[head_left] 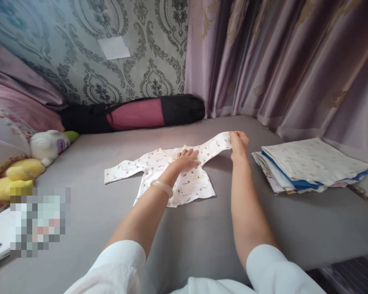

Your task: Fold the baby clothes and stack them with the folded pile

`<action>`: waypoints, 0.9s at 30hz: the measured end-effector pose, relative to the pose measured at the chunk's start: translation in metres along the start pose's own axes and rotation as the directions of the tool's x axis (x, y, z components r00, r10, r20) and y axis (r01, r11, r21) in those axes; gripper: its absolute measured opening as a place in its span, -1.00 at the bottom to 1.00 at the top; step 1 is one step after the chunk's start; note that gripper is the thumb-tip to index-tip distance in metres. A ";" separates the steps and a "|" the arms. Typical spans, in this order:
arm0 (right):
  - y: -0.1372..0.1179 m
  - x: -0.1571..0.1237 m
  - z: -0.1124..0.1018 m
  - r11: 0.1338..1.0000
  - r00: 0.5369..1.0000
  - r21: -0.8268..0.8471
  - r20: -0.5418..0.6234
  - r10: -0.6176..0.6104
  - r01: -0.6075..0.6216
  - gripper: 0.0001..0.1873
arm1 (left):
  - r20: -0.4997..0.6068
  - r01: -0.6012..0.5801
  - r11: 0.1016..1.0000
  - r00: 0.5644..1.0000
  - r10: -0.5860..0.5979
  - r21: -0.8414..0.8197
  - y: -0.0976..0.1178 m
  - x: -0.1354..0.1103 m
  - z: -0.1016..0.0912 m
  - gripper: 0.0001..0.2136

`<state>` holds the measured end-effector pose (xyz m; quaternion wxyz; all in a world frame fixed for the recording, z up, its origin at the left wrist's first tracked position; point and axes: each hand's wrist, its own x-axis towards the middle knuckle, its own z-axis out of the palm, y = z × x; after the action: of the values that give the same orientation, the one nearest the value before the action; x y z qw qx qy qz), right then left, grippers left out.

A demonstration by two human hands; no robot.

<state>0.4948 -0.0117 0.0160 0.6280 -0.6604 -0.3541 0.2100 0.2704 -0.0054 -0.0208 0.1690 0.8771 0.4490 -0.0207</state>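
Observation:
A small white long-sleeved baby shirt [194, 184] with a scattered little print lies spread out on the grey bed sheet [187, 237]. My left hand [187, 159] rests flat on its chest, fingers stretched out, with a pale bangle [162, 188] on the wrist. At the end of the shirt's right-hand sleeve, my right hand [239, 143] is closed on the cuff and holds it raised off the sheet. The other sleeve [122, 170] lies out to the left.
Folded clothes [315, 161] are stacked at the right. A black and pink long bag [138, 113] lies along the wall. Plush toys [47, 146], [18, 177] sit at the left, near a white phone-like device [3, 234] and a blurred patch. Curtains [279, 61] hang behind.

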 end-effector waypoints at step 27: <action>-0.030 -0.055 0.058 0.878 0.919 0.314 0.277 0.279 -0.361 -0.80 | 0.061 -0.014 1.000 0.998 0.016 -0.027 -0.016 0.039 -0.024 -0.10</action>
<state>0.4103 -0.0131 0.0286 0.6504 -0.5561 -0.2632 0.4455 0.2787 0.0411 -0.0103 0.1944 0.8772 0.4372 -0.0406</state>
